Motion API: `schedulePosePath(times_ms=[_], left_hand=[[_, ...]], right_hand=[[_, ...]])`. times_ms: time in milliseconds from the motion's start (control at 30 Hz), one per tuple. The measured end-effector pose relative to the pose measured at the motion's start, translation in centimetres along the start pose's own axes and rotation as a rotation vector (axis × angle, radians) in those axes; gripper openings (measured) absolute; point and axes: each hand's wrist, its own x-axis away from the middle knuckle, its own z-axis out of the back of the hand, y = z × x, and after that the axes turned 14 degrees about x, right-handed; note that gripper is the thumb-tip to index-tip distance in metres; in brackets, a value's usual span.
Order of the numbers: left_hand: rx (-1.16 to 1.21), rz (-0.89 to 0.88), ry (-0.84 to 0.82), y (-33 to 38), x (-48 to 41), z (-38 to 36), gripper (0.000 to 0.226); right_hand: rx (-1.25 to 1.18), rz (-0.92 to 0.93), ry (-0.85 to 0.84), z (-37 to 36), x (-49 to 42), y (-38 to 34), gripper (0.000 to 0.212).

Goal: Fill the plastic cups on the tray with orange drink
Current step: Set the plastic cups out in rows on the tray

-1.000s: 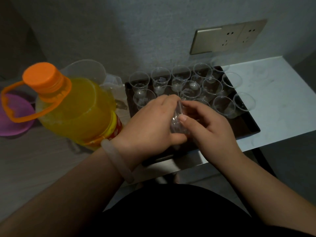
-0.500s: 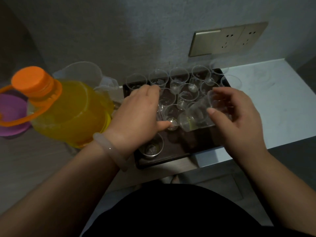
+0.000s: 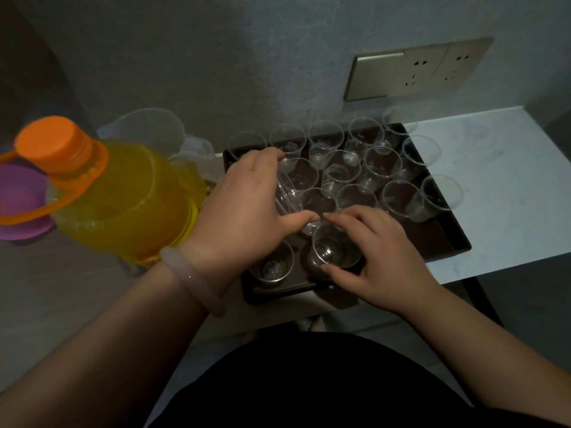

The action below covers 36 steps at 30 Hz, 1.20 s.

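Observation:
A dark rectangular tray point(image 3: 445, 239) holds several clear plastic cups, all without drink. My left hand point(image 3: 244, 205) grips a stack of clear cups point(image 3: 285, 197) lying on its side over the tray's left part. My right hand point(image 3: 374, 257) holds one upright cup point(image 3: 332, 248) by its rim and base at the tray's front. Another single cup point(image 3: 272, 265) stands at the front left corner. A big bottle of orange drink point(image 3: 123, 202) with an orange cap point(image 3: 51, 140) stands left of the tray, capped.
A clear measuring jug point(image 3: 148, 128) sits behind the bottle, and a purple bowl point(image 3: 21, 202) lies at the far left. A wall socket panel point(image 3: 414, 69) is above the white table point(image 3: 509, 196). The table's front edge runs right below the tray.
My right hand took a cup from the stack, swung it right, then brought it down upright at the tray's front. My left hand kept the stack and moved back over the tray's left.

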Motion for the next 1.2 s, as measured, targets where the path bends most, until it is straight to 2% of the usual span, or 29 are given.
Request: schedulePosePath(times_ms=[333,1200], left_hand=[[-0.002,0.013,-0.033,-0.5,0.4,-0.3,0.091],[0.019,0.044,-0.079,-0.8,0.2,-0.5,0.095]], right_hand=[[0.144,0.062,-0.094,-2.0,-0.4,-0.6,0.064],[0.163,0.079,-0.048,-2.6,0.1,-0.4,0.055]])
